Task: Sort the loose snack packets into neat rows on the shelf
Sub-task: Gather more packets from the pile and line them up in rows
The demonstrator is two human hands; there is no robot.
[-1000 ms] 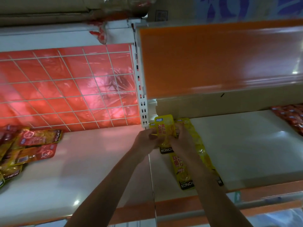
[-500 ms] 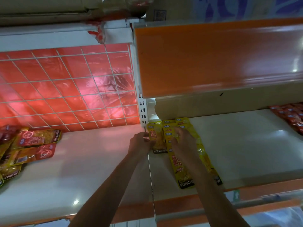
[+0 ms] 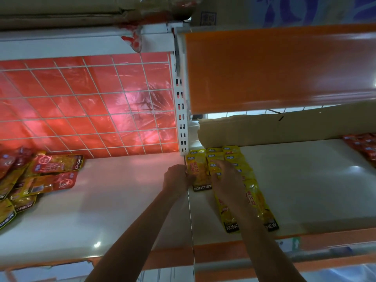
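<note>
The left hand (image 3: 177, 177) pinched the yellow snack packet (image 3: 198, 171) against the shelf (image 3: 305, 180) upright to start a row; the right hand (image 3: 226, 178) lay flat, steadying the neighbouring yellow row (image 3: 251, 192).

White shelf (image 3: 305, 180) w/ yellow packets (image 3: 252, 192) in rows by the post, a loose pile (image 3: 30, 180) far left, red packets (image 3: 364, 147) far right.

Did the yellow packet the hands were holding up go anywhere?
Yes. The yellow packet went down and back: it now lies flat on the shelf beside the white slotted post, left hand at its edge.
</note>
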